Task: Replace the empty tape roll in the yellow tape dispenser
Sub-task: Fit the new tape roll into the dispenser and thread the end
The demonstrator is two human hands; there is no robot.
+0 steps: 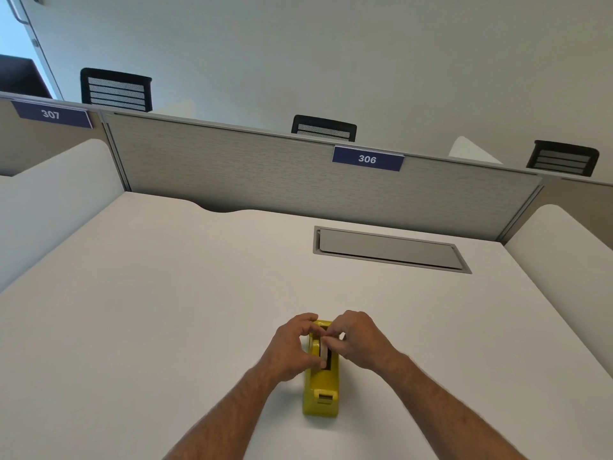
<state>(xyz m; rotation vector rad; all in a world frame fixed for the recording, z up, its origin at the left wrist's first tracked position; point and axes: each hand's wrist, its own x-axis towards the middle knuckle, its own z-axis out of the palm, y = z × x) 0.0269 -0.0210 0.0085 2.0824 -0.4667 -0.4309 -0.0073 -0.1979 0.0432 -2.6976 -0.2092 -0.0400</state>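
In the head view, a yellow plastic tape dispenser [321, 390] stands on a plain white desk [166, 293], low in the frame and a little right of centre, its long axis running away from the camera. Its near end, with the small cutter block, is in clear sight; its far end is largely covered by the two hands. The left hand [292, 346] comes in from the lower left on a bare forearm and curls around the dispenser's left side and far end, thumb and fingers pressed to the body. The right hand [360, 340] comes in from the lower right, its fingertips pinched together over the dark open slot in the top of the dispenser. A narrow pale strip [321, 347] shows in that slot between the two hands; whether it is a roll, a core or loose tape cannot be told, and whether the right hand's fingers actually grip it is hidden. Both forearms are cut off by the bottom edge.

Right of centre, a grey rectangular cable hatch [388, 249] sits flush in the desk. Behind it stands a grey fabric partition [265, 174] carrying a blue label reading 306 [367, 158]; a second label, 307 [50, 113], sits at the upper left. Black mesh chair backs [116, 89] rise behind the partition, only their tops visible.
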